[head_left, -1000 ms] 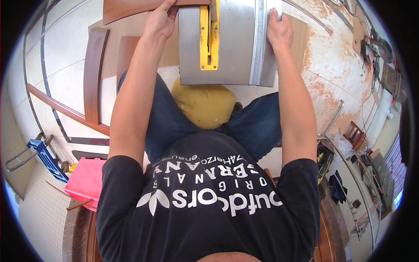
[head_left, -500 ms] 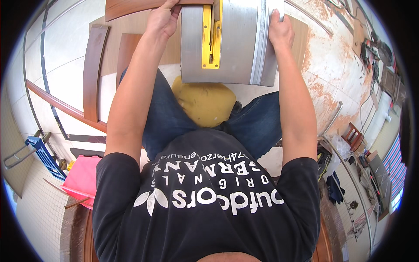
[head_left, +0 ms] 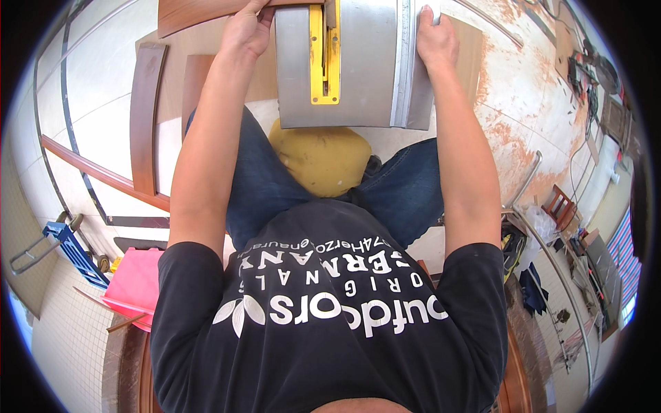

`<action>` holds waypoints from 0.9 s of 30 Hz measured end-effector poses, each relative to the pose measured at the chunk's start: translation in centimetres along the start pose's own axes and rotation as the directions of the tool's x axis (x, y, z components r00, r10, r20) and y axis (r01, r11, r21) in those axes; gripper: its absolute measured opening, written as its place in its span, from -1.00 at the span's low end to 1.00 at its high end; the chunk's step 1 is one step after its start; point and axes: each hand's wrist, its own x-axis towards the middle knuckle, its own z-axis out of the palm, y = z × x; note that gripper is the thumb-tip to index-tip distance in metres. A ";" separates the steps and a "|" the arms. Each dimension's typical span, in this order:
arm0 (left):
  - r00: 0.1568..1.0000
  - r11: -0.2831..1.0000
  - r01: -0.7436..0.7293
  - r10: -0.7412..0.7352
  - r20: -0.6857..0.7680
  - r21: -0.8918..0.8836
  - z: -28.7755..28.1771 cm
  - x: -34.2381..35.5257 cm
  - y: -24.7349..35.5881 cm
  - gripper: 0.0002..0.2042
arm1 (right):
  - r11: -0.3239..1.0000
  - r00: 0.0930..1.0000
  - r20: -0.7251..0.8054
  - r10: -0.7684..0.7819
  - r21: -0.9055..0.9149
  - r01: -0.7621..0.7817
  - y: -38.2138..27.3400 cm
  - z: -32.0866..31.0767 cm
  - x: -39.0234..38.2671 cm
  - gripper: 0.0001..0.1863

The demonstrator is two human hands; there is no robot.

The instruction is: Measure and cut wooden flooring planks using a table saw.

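A grey metal table saw top lies in front of me, with a long yellow slotted insert set into it. My left hand is closed on the end part of a reddish-brown wooden board, at the left side of the saw top. The board reaches across toward the slot, and its far side is cut off by the picture's upper edge. At the right, my right hand is closed around the silver saw fence, its thumb side lying on top. Its fingertips are partly hidden.
A yellow rounded object sits between my knees, under the saw's near edge. Curved brown wooden pieces lie at the left. Beyond them are a blue hand cart and a pink box. Reddish sawdust covers the floor at right.
The saw top, the board and both hands appear slightly farther left and up in the picture. The surroundings have shifted a little too. Both hands keep their grips.
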 end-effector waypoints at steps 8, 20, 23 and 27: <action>0.999 1.000 -0.001 0.002 -0.036 0.015 0.1 0.1 0.5 -0.70 | 0.992 0.998 -0.016 -0.055 0.117 0.057 0.3 0.5 0.3 -0.38; 0.998 0.999 0.031 -0.029 -0.056 0.044 1.4 -1.1 0.8 -0.75 | 0.998 0.996 0.067 0.059 -0.016 -0.058 -0.2 -0.2 0.0 -0.31; 1.000 1.000 0.012 -0.012 0.014 0.005 0.3 -0.4 0.5 -0.75 | 0.992 0.996 -0.046 -0.078 0.093 0.082 0.3 0.2 0.4 -0.39; 0.999 0.999 0.021 -0.020 -0.035 0.028 1.1 -1.3 0.8 -0.75 | 0.994 0.997 -0.039 -0.071 0.086 0.074 0.6 0.5 0.4 -0.39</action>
